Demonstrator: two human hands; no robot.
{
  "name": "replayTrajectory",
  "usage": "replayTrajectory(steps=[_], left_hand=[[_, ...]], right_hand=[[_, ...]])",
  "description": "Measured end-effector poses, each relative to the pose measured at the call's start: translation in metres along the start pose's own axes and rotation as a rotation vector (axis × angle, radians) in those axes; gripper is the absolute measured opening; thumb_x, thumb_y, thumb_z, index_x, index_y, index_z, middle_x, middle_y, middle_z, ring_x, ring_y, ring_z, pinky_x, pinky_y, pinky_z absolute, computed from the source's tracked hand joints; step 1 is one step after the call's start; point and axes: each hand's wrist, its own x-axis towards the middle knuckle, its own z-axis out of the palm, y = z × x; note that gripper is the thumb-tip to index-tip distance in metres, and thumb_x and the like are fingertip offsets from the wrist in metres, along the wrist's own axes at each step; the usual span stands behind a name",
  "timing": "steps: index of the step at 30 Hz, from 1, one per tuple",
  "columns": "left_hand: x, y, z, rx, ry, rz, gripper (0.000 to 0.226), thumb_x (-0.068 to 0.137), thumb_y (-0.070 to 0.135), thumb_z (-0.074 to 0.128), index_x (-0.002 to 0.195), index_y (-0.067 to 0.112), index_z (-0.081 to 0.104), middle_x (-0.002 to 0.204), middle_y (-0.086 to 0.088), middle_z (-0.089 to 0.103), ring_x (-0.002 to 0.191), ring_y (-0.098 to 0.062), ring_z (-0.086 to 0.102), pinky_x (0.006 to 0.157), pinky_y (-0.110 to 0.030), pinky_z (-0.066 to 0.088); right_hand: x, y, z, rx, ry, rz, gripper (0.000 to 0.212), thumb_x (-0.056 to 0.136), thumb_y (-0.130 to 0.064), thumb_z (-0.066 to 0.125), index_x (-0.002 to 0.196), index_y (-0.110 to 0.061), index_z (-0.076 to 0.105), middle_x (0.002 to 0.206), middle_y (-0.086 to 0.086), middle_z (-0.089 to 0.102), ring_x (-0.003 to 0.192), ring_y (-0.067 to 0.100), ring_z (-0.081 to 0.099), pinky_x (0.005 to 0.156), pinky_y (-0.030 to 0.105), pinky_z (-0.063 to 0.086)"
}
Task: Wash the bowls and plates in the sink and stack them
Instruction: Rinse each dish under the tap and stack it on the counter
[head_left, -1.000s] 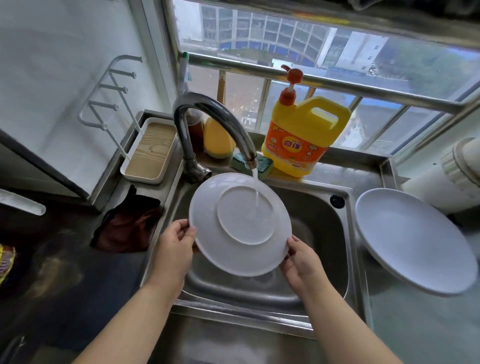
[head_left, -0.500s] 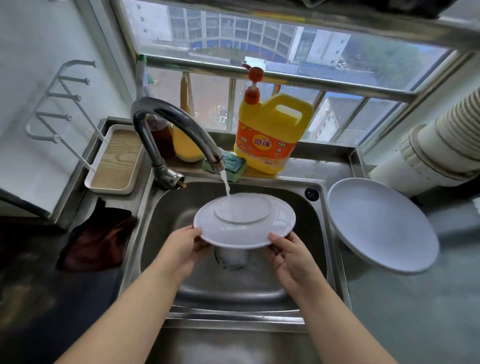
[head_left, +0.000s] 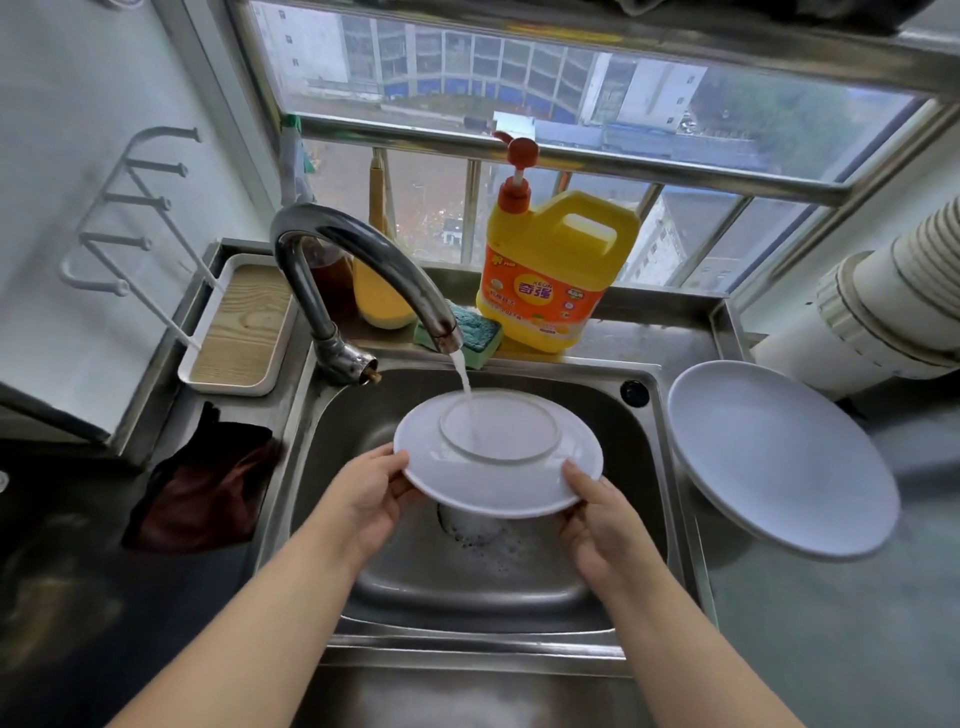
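Head view. A white plate (head_left: 496, 462) is held upside down above the basin of the steel sink (head_left: 644, 467), its raised foot ring facing up and its near edge tilted slightly down. The left hand (head_left: 366, 496) holds the plate's left rim: the thumb lies on the upturned underside and the fingers curl beneath the rim, so this grip is closed on the plate. The right hand (head_left: 602, 525) holds the near right rim the same way, thumb on top, fingers hidden beneath; this grip is also closed on the plate.

The curved faucet (head_left: 363, 260) stands at the back left of the sink. A thin water stream (head_left: 464, 382) runs from its spout and lands inside the foot ring of the plate. Foam lies around the drain below the plate.

A second white plate (head_left: 779, 452) rests right side up on the tabletop (head_left: 831, 623) just beside the sink's right edge, apart from both hands.

Behind the sink, on the ledge, stand a yellow detergent jug (head_left: 550, 280) with a red pump and, touching its lower left, a green sponge (head_left: 475, 332). A wood-grain tray (head_left: 241, 327) sits left of the faucet, with a white wire rack (head_left: 124, 218) above it on the wall. A dark cloth (head_left: 208, 478) lies on the tabletop left of the sink.
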Motion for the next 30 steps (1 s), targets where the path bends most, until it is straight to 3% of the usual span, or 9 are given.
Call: replayTrajectory(steps=[2,4,7,10,14,18,23,27,30], left_hand=[[0.0,-0.012,0.008,-0.099,0.026,-0.016,0.023,0.101,0.006,0.038,0.112,-0.002,0.057,0.078,-0.01,0.07,0.073,-0.019,0.064,0.065,-0.029,0.054],[-0.002,-0.025,0.015,-0.182,0.021,-0.036,0.022,0.101,0.008,0.039,0.116,0.0,0.054,0.09,-0.012,0.068,0.08,-0.02,0.064,0.06,-0.028,0.057],[-0.001,-0.026,0.011,-0.219,0.03,-0.051,0.018,0.1,0.007,0.041,0.108,-0.001,0.056,0.076,-0.011,0.072,0.066,-0.018,0.069,0.047,-0.023,0.056],[0.005,-0.016,-0.003,-0.124,-0.018,-0.035,0.019,0.1,0.008,0.043,0.11,0.001,0.057,0.08,-0.01,0.071,0.07,-0.017,0.068,0.05,-0.022,0.056],[0.008,-0.007,-0.019,0.112,-0.074,-0.046,0.017,0.097,0.01,0.051,0.106,0.0,0.062,0.079,-0.009,0.073,0.07,-0.017,0.07,0.056,-0.025,0.057],[0.019,-0.006,-0.031,0.339,0.115,0.084,0.022,0.096,0.01,0.055,0.117,0.005,0.054,0.103,-0.011,0.064,0.087,-0.02,0.062,0.07,-0.03,0.051],[0.028,0.002,-0.031,0.491,0.19,0.249,0.016,0.096,0.009,0.052,0.111,0.006,0.056,0.1,-0.011,0.063,0.08,-0.017,0.059,0.065,-0.026,0.047],[0.025,-0.016,-0.026,0.596,0.189,0.122,0.038,0.095,0.023,0.057,0.128,0.008,0.046,0.121,-0.01,0.055,0.099,-0.025,0.056,0.073,-0.033,0.048],[0.02,-0.035,-0.023,0.589,0.178,0.048,0.043,0.095,0.024,0.056,0.133,0.007,0.042,0.129,-0.012,0.049,0.106,-0.028,0.053,0.078,-0.036,0.047]], right_hand=[[-0.003,0.01,0.004,0.04,-0.032,0.013,0.028,0.092,-0.003,0.053,0.119,-0.003,0.056,0.1,0.014,0.072,0.084,0.021,0.072,0.063,0.027,0.059],[-0.008,0.02,0.008,0.051,-0.081,0.033,0.031,0.087,0.002,0.056,0.117,-0.004,0.057,0.107,0.016,0.07,0.093,0.025,0.07,0.071,0.03,0.06],[-0.01,0.021,0.007,0.008,-0.079,0.058,0.027,0.087,0.002,0.057,0.113,-0.004,0.058,0.106,0.017,0.071,0.093,0.026,0.07,0.073,0.034,0.06],[-0.005,0.012,-0.003,-0.053,0.016,0.071,0.022,0.094,-0.01,0.054,0.114,-0.002,0.058,0.098,0.015,0.073,0.086,0.023,0.071,0.069,0.034,0.061],[-0.005,0.001,-0.009,-0.079,0.036,0.033,0.022,0.094,-0.007,0.052,0.113,0.001,0.059,0.089,0.013,0.074,0.076,0.02,0.072,0.055,0.024,0.056],[-0.008,0.0,-0.008,-0.224,0.022,-0.062,0.019,0.092,-0.007,0.056,0.11,-0.003,0.06,0.096,0.012,0.072,0.084,0.021,0.071,0.06,0.026,0.057],[-0.013,0.004,-0.009,-0.326,0.016,-0.138,0.021,0.091,-0.01,0.058,0.111,-0.006,0.06,0.098,0.012,0.072,0.09,0.024,0.07,0.067,0.027,0.058],[-0.018,0.008,-0.013,-0.243,0.008,-0.106,0.019,0.09,-0.01,0.058,0.109,-0.009,0.061,0.098,0.011,0.072,0.089,0.024,0.07,0.064,0.028,0.058],[-0.02,0.006,-0.015,-0.357,0.022,-0.196,0.019,0.089,-0.011,0.06,0.108,-0.011,0.062,0.094,0.006,0.073,0.091,0.023,0.07,0.072,0.031,0.059]])
